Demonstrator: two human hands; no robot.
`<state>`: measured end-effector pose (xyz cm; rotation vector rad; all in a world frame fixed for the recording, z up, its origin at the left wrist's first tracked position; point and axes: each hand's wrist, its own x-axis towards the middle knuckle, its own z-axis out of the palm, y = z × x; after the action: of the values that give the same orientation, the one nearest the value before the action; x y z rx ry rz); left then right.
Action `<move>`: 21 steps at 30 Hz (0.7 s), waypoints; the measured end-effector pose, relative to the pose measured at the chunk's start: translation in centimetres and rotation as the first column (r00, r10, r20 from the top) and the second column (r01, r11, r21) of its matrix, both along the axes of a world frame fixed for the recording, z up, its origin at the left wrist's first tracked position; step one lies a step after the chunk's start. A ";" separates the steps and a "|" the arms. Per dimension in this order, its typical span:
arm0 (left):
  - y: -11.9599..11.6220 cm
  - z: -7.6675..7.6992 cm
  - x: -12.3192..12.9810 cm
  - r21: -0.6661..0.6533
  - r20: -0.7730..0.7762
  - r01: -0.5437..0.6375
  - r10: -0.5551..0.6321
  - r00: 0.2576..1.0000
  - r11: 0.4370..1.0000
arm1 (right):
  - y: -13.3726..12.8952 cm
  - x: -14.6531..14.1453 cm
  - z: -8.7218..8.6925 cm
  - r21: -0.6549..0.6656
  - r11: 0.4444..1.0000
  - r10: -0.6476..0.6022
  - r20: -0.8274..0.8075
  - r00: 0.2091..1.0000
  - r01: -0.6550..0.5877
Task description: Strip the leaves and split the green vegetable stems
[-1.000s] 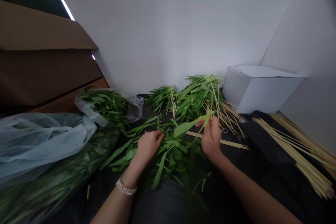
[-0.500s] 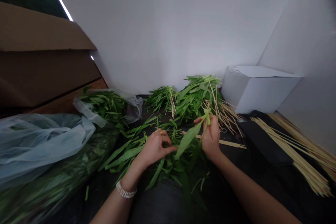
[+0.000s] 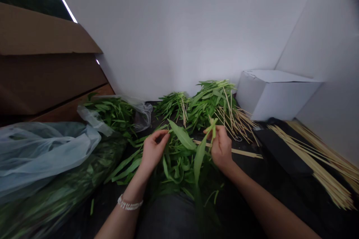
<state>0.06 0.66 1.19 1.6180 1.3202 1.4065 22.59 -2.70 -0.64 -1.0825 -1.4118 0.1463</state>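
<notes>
My right hand [image 3: 221, 148] is closed around a few pale green stems of water spinach [image 3: 200, 157], their cut ends pointing up and a long leaf hanging down. Facing it on the left, my left hand [image 3: 153, 149] pinches the thin end of another sprig between thumb and fingertips. That sprig's broad leaf [image 3: 181, 135] stretches toward the right hand. Below and between both hands lies a loose heap of water spinach [image 3: 178, 168] on the dark surface. A flat bamboo stick [image 3: 246, 153] lies just behind the right hand.
Bundles of greens [image 3: 209, 101] with thin bamboo sticks [image 3: 238, 121] lie against the wall. A white box [image 3: 276, 95] stands back right, near a black case [image 3: 283, 151] and long bamboo sticks [image 3: 322, 175]. Left are plastic bags [image 3: 47, 153] of greens and a cardboard box [image 3: 47, 82].
My left hand has risen from the heap and now pinches a sprig, lifting its leaf. The right hand has shifted slightly left and down, still holding its stems.
</notes>
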 end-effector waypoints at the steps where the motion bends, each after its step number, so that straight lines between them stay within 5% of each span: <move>1: 0.0 0.1 0.0 -0.051 0.093 -0.003 0.008 0.996 0.999 | -0.1 0.0 0.0 0.010 1.000 -0.009 0.052 0.999 0.008; 5: -0.1 0.2 0.1 -0.228 0.392 0.146 -0.047 0.919 0.963 | -0.1 -0.3 -0.2 0.099 0.993 0.031 0.303 0.953 -0.063; 9: -0.4 0.5 0.5 -0.328 0.525 0.261 -0.055 0.850 0.908 | 0.1 -0.7 -0.9 0.110 0.986 0.052 0.502 0.863 -0.123; 15: -0.1 0.1 0.4 -0.339 0.471 0.193 -0.012 0.882 0.921 | 0.5 -0.7 -1.8 0.050 0.996 0.030 0.620 0.784 -0.078; 21: 0.5 -0.8 0.3 -0.147 0.272 0.045 -0.004 0.962 0.988 | 0.6 -0.8 -2.0 0.029 0.998 0.022 0.684 0.729 -0.057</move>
<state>0.34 1.16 0.39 1.2857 1.2100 1.4181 21.75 -2.10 -2.64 -1.1160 -2.0925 -0.2963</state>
